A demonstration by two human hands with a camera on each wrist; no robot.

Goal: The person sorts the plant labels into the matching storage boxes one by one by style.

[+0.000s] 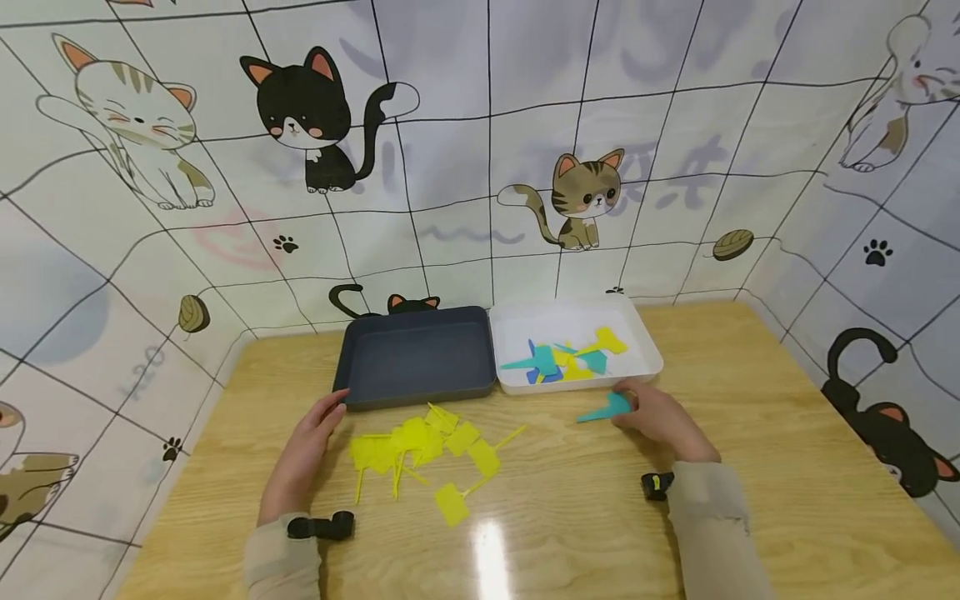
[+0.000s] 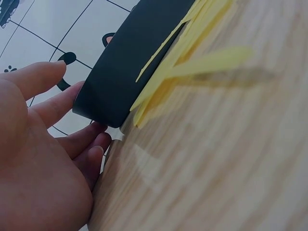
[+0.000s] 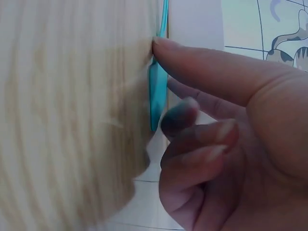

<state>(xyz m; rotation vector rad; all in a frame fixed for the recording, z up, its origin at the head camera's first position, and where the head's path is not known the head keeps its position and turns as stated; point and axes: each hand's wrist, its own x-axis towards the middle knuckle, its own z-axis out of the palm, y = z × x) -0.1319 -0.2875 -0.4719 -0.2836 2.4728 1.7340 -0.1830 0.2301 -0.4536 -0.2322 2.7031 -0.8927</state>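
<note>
My right hand (image 1: 660, 419) is at the front of the white tray (image 1: 648, 354), its thumb and fingers around the wide end of a teal plant label (image 1: 600, 411) on the table. In the right wrist view the thumb tip meets the teal label (image 3: 158, 94). With loosely bent fingers, my left hand (image 1: 307, 450) touches the front left corner of the dark grey tray (image 1: 420, 354). Yellow plant labels (image 1: 412, 437), square-headed with thin stalks, lie in a loose pile beside it. Inside the white tray are teal, blue and yellow labels (image 1: 551, 360).
Both trays stand side by side at the back of the wooden table (image 1: 585, 517). Behind them and at both sides rises a cat-patterned covering (image 1: 450, 167). One yellow label (image 1: 452, 504) lies nearer the front than the pile.
</note>
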